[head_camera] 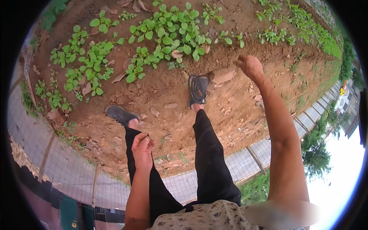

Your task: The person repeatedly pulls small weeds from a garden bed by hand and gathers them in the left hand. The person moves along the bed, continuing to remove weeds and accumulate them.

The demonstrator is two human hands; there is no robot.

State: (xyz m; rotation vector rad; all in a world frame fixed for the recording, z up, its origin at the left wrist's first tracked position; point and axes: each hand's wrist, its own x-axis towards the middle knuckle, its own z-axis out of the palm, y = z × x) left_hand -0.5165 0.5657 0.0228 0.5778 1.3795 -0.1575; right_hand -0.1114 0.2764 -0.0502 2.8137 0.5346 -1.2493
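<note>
My left hand (143, 151) is held in front of my left trouser leg, palm turned up and fingers curled towards the thumb. A thin pale strand shows by its fingertips, but I cannot tell if it is held. My right hand (249, 66) reaches out over the edge of the soil bed, its fingers bent inward. Whether anything is inside it is hidden. Left of it grows a dense patch of leafy green seedlings (169, 34). Below it to the left lies a flat reddish stone or clod (222, 75), beside my right shoe (198, 89).
More seedlings (95, 63) grow at the left, and a green row (313, 31) runs along the upper right. My left shoe (120, 114) stands on bare soil scattered with dry leaves (171, 105). Behind me a wire mesh fence (74, 175) on posts borders a paved path (179, 185).
</note>
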